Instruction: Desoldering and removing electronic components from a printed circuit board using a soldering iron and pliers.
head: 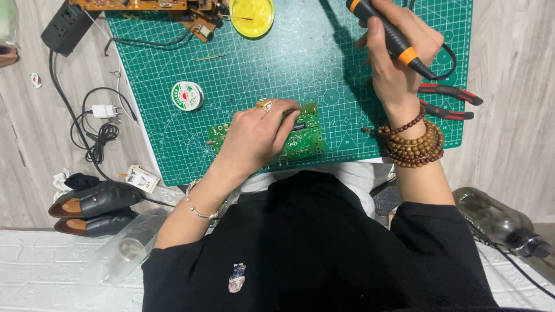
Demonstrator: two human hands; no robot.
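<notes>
Nearest the body, at the front edge of the green gridded cutting mat [260, 63], lies the green rectangular printed circuit board [300, 137], and the left hand [254, 136] rests flat over it, fingers loosely curled and close together, fingertips pressing on the board's top edge near a small dark component; whether they pinch anything there cannot be told. A risk, as I judge it, is that the board slides under such light pressure, since nothing else pins it to the mat, and any heated tip brought down close to those fingertips could burn them. Farther out, the right hand [399, 55] is closed firmly round the black and orange soldering iron [390, 36], held pen-fashion above the mat, its cable looping beside the wrist; that cable could snag the red-handled pliers [451, 101] lying just beside it. Beyond the board sits a small round spool of solder wire [187, 95], and at the far edge a round yellow tin [251, 16] beside an orange-brown circuit board [144, 6].
</notes>
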